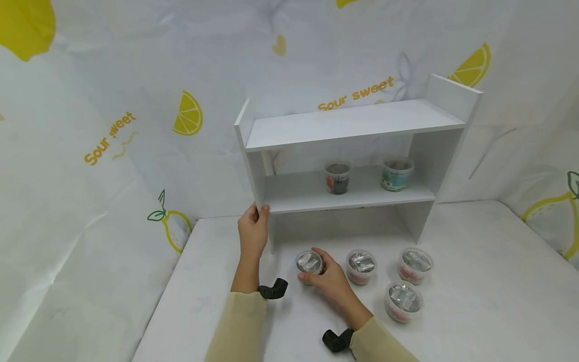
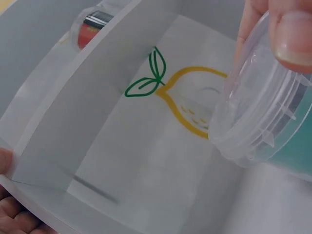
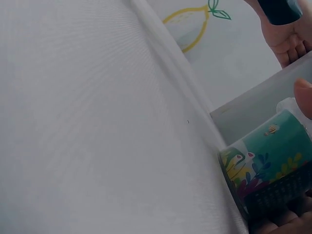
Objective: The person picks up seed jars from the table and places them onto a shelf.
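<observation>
Your right grip (image 1: 332, 281) clasps the tub (image 1: 309, 261) between thumb and fingers, so squeeze its sides lightly and evenly while your left grip (image 1: 253, 231), ahead-left of it, pinches the shelf (image 1: 353, 120) steady.

Support 1: white tbl. (image 1: 479, 281). Carries white shelf unit (image 1: 436, 156) at rear, standing on its side panels, and clear-walled tubs in front. Tub A (image 1: 360, 274), approx. ctr., stands upright, silvery at top, pinkish lower down. Tub B (image 1: 414, 269) stands to the R of A, same appearance. Tub C (image 1: 402, 305) stands close in front of B, slightly L, same type. Tub D (image 1: 309, 262), green label w/ printed bee and leaves, is L of A, nr. unit's front L corner; base contact w/ tbl. can't be confirmed.

Support 2: mid. board (image 1: 294, 188) of unit, below top board (image 1: 353, 120). Carries 2 upright tubs, spaced apart: red/blk. tub (image 1: 337, 179) nr. ctr., teal tub (image 1: 395, 176) toward R end.
</observation>
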### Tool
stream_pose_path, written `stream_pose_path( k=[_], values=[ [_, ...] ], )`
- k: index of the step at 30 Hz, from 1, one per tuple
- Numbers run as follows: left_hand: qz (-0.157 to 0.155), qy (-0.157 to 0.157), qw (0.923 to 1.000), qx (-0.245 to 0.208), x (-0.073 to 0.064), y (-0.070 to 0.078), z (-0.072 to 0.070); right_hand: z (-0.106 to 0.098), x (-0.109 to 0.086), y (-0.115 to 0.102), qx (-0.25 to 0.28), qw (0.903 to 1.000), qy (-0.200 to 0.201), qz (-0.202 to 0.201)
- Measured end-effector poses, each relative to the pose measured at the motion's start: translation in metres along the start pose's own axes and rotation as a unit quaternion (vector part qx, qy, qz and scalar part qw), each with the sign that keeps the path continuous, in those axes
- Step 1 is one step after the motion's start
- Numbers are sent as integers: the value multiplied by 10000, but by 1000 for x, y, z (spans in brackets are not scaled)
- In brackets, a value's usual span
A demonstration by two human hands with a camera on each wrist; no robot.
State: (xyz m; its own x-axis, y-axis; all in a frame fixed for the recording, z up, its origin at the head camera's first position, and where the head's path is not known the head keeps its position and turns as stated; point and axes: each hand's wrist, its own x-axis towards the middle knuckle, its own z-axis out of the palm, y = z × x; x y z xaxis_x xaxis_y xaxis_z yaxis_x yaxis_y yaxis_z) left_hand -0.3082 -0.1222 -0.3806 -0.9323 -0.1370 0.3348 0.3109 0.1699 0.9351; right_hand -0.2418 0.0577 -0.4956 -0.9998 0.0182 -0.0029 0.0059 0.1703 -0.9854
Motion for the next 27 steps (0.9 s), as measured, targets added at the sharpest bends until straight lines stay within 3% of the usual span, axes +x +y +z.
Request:
stream_pose_path(
  k=[6, 20, 27],
  values=[
    [-54, 9, 10000, 31, 0, 1, -1, 1, 2, 5, 141, 9999, 1, 38],
    [-32, 536, 9983, 237, 0, 7, -4, 2, -1, 4, 313, 9995, -46, -28],
    [32, 667, 9976, 204, 12, -23, -3, 1, -2, 2, 518, 9985, -137, -78]
  ],
)
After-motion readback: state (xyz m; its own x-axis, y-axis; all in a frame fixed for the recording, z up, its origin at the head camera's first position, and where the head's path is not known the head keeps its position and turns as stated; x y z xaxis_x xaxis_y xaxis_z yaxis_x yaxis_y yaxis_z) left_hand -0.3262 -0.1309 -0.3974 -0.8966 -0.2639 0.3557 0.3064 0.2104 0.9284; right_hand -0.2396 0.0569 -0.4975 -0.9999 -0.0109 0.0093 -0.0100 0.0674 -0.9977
